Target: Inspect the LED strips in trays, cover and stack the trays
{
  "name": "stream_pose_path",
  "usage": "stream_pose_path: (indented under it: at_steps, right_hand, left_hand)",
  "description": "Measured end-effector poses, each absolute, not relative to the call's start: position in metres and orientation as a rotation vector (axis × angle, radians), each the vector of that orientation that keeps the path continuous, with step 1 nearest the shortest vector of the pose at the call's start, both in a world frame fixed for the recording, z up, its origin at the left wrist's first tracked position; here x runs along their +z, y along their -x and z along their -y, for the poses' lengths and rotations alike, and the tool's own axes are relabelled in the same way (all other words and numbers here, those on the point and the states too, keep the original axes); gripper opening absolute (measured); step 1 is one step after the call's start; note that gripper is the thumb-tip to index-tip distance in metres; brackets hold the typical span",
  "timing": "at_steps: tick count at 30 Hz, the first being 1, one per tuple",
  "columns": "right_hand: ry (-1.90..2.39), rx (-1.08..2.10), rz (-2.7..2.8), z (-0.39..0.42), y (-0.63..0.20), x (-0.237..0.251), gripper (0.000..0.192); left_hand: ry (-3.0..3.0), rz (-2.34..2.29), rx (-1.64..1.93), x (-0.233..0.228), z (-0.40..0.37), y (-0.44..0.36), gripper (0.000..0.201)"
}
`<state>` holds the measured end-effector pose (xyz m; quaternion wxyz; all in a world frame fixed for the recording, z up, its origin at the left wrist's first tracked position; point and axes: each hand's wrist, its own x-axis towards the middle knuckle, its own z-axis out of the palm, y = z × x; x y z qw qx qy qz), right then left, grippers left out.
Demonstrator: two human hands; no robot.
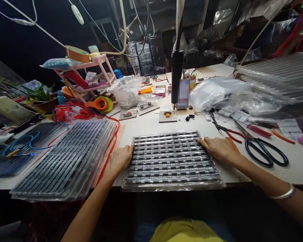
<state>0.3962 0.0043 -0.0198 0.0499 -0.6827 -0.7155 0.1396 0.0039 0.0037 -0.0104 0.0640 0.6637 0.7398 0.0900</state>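
Note:
A clear plastic tray (170,159) filled with rows of dark strip-shaped parts lies at the front edge of the white table (146,126), right before me. My left hand (121,159) grips its left edge, fingers curled over the rim. My right hand (218,149) rests on its right edge, fingers touching the upper right corner. A metal bangle sits on my right wrist.
A stack of similar trays (68,161) lies to the left, overhanging the table edge. Black-handled scissors (262,149), red pliers (229,132) and plastic bags (217,92) lie to the right. More trays (277,77) are stacked far right. A black post (177,77), small fixtures, tape rolls and wires crowd the back.

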Motion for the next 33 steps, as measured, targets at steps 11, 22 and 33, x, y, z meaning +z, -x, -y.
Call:
stream_pose_path:
  at_steps: [11,22,33]
  right_hand:
    - [1.777,0.001,2.032,0.065,-0.379,-0.052,0.049]
    - [1.634,0.212,1.771,0.073,-0.360,-0.057,0.045]
    - [1.205,0.311,1.536,0.089,-0.356,0.006,0.042]
  left_hand:
    - [-1.888,-2.264,0.673,-0.037,0.058,-0.015,0.049]
    - [-1.738,-1.889,0.998,-0.037,0.049,0.004,0.055]
    - [-0.935,-1.746,2.071,0.023,0.091,0.019,0.054]
